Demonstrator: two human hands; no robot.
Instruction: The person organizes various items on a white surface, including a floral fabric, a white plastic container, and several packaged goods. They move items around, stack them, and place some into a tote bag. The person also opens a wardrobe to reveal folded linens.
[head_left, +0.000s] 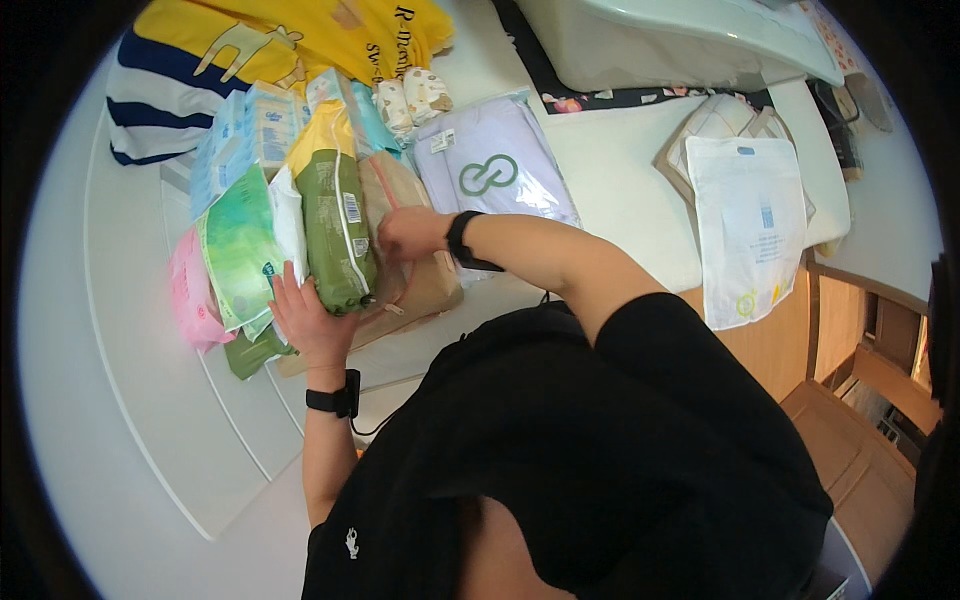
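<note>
My left hand (309, 319) lies with fingers extended against the lower ends of a green-and-white soft pack (241, 247) and a slim white pack (289, 217). Right beside it stands an olive-green plastic pack (330, 217) with a yellow top and a white seam. My right hand (416, 232) is bent down at a beige fabric bag (439, 289) with pink zip trim, close to the olive pack's right side. Its fingertips are partly hidden, so I cannot tell what they grip. A lilac folded textile in clear plastic (495, 161) lies just beyond the right wrist.
Behind the packs are blue tissue packs (274, 124), a yellow printed cloth (360, 30) and patterned rolled items (412, 97). A pink pack (196, 292) sits far left. To the right are a white plastic tub (660, 60) and a white pouch (750, 225) overhanging the table edge.
</note>
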